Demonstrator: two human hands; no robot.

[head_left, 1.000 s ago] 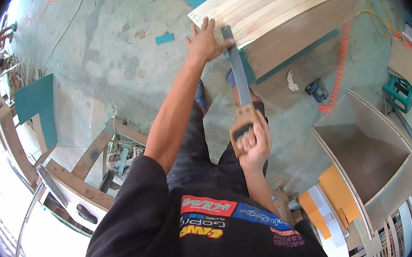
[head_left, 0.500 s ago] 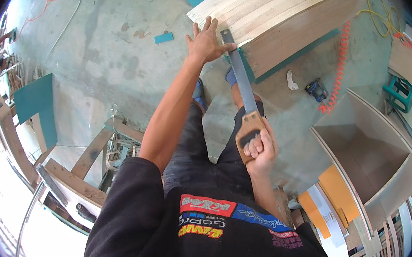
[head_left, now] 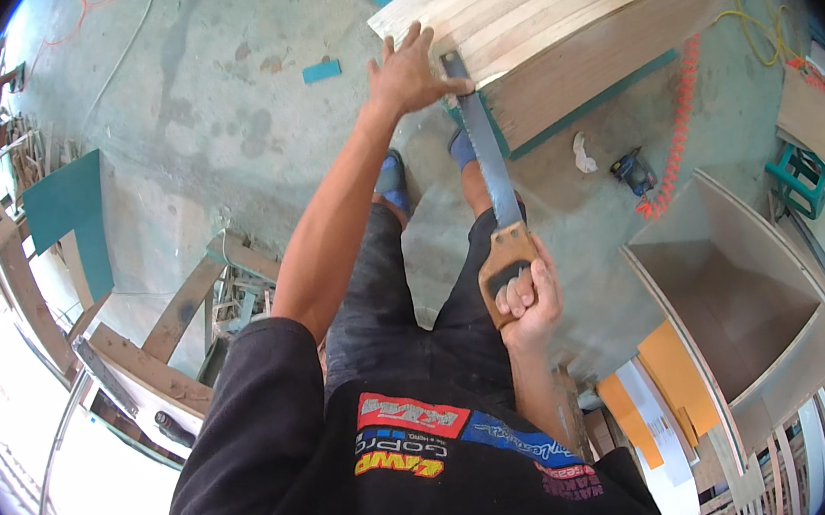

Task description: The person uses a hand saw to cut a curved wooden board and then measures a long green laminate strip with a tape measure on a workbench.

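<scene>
My right hand [head_left: 529,297] is wrapped round the wooden handle of a handsaw [head_left: 491,164]. Its long blade points away from me, and the far end lies at the near left corner of a pale wood-strip panel [head_left: 547,2]. My left hand [head_left: 408,75] rests at that corner, fingers spread over the panel's left end and thumb reaching across to the blade near its tip. The panel sits on top of a brown wooden box [head_left: 603,61]. Whether the teeth are in the wood cannot be made out.
Below the box is a teal sheet [head_left: 608,104]. To its right lie a dark power tool [head_left: 633,174], a coiled red hose [head_left: 684,118] and a crumpled white scrap [head_left: 583,153]. An open cabinet carcass [head_left: 728,295] stands at right, a green stool [head_left: 799,182] beyond it. Timber offcuts [head_left: 181,307] lie left.
The saw's handle and my right hand have shifted slightly right and nearer me. My left hand stays at the panel's corner, its fingers slightly higher in view.
</scene>
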